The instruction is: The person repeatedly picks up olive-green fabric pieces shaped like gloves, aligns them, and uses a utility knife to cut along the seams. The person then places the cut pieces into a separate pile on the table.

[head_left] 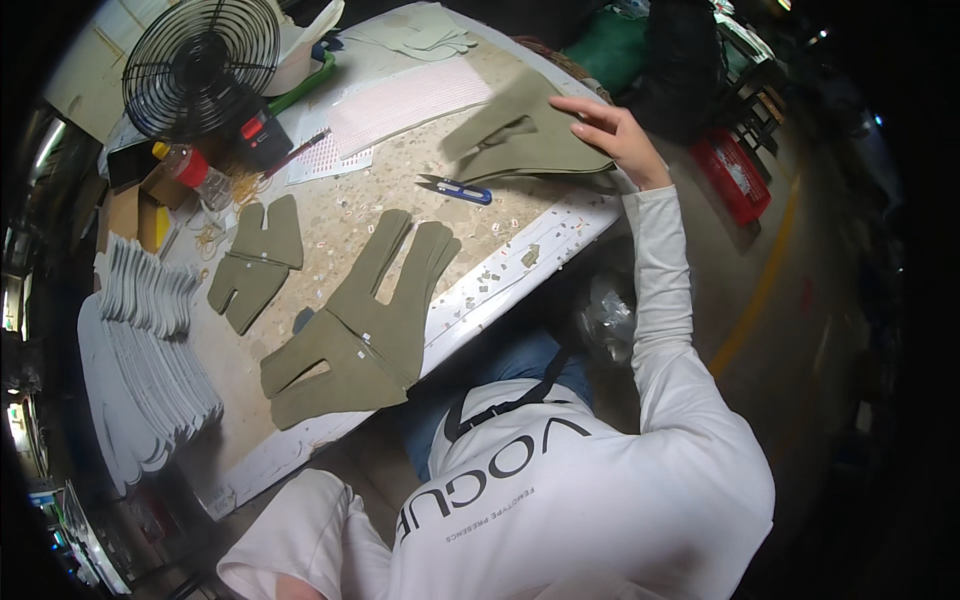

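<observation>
At the table's far right, my right hand (pixel 632 145) grips the edge of a stack of olive fabric pieces (pixel 570 130), fingers over the top and thumb hidden. The stack's left end is blurred and looks raised. Just below it lie blue-handled thread snips (pixel 460 189). Nearer to me rest larger forked olive pieces (pixel 385 335) in layered piles, small pale labels on them. A smaller olive pair (pixel 258 262) lies to their left. Of my left hand (pixel 296 588), only a bit of skin shows past the cuff at the lower edge; its fingers are out of sight.
Stacked grey-white cut pieces (pixel 150 370) fill the table's left end. Behind stand a black fan (pixel 200 65), a bottle (pixel 205 180) and pink-lined sheets (pixel 410 105). Scraps litter the speckled tabletop (pixel 335 225). A red crate (pixel 733 178) sits on the floor at right.
</observation>
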Motion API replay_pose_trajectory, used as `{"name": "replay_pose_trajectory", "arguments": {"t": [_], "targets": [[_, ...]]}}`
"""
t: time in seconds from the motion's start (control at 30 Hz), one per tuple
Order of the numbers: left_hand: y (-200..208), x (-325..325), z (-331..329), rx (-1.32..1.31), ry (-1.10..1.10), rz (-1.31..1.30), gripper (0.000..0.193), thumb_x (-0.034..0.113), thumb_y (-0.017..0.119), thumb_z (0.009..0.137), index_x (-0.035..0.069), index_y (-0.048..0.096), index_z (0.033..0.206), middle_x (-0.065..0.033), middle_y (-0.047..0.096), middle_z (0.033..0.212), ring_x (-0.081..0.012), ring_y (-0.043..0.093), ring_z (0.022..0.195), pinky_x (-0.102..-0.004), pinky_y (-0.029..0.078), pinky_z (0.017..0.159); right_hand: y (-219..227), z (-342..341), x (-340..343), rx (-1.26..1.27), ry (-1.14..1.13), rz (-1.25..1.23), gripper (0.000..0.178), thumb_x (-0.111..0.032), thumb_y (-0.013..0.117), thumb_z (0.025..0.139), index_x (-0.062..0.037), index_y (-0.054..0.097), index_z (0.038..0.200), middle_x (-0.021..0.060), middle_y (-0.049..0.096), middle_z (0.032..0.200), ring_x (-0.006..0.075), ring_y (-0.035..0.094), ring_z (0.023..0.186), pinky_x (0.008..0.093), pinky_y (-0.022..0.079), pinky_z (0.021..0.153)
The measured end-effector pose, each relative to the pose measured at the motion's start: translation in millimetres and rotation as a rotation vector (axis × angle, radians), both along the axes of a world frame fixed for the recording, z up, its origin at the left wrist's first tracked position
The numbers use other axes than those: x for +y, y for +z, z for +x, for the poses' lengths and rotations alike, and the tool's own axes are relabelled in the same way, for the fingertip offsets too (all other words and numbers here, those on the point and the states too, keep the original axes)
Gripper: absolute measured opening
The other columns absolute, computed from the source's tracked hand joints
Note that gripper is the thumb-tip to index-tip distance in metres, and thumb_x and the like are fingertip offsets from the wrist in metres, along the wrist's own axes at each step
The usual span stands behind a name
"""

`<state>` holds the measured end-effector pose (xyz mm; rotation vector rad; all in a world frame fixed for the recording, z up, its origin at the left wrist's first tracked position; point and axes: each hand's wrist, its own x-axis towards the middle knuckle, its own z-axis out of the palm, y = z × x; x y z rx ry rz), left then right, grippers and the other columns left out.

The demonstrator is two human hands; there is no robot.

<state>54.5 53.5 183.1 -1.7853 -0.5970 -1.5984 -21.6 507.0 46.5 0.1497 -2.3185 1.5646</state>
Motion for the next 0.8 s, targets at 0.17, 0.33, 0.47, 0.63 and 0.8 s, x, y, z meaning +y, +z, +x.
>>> {"name": "replay_pose_trajectory", "arguments": {"t": [0.17,0.33,0.47,0.63,0.8], "targets": [[0.8,4.5,-0.7,-0.031,-0.048,0.0,0.019,-0.018,0.065,0.063,-0.001,0.058,0.058,0.002,0.054,0.054,-0.0073,0.055,0.045,-0.0194,0.048,0.041,-74.4,13.7,50.5,-0.258,-0.201,-0.266,0.037,-0.01,0.063,0.092,-0.006,0.063,0.128,0.0052,0.063,0.121,0.0092,0.057,0.105,0.0242,0.045,0.092],[-1.0,12.4,2.6,-0.075,-0.131,0.021,0.021,-0.021,0.064,0.061,-0.001,0.056,0.058,0.0025,0.053,0.054,-0.0073,0.055,0.045,-0.0204,0.048,0.042,-85.3,11.0,67.4,-0.217,-0.276,-0.057,0.034,-0.016,0.07,0.088,-0.0046,0.067,0.119,0.0043,0.065,0.106,0.0099,0.059,0.09,0.0242,0.048,0.082],[-4.3,14.3,3.4,-0.056,-0.091,0.001,0.022,-0.021,0.063,0.062,-0.001,0.056,0.058,0.0019,0.054,0.054,-0.0081,0.056,0.046,-0.0217,0.049,0.042,-86.5,0.4,68.1,-0.235,-0.539,0.397,0.036,-0.031,0.078,0.079,-0.0027,0.07,0.099,0.0054,0.064,0.084,0.0146,0.06,0.076,0.0278,0.05,0.075],[-15.8,9.6,4.6,0.089,-0.13,-0.107,0.022,-0.015,0.048,0.075,0.0,0.042,0.089,-0.0049,0.055,0.056,-0.015,0.057,0.046,-0.0283,0.048,0.042,-82.6,0.9,58.0,-0.408,-0.682,0.452,0.048,-0.048,0.082,0.07,-0.0042,0.071,0.085,0.0094,0.068,0.078,0.0217,0.066,0.075,0.0328,0.052,0.071],[-28.0,10.7,4.9,0.257,-0.144,-0.142,0.059,-0.002,0.027,0.097,0.005,0.013,0.154,-0.0156,0.055,0.058,-0.0251,0.057,0.045,-0.0364,0.045,0.041,-64.0,5.0,42.0,-0.56,-0.718,0.536,0.053,-0.055,0.081,0.068,-0.0053,0.073,0.081,0.0164,0.072,0.086,0.0307,0.07,0.083,0.0386,0.054,0.073]]}}
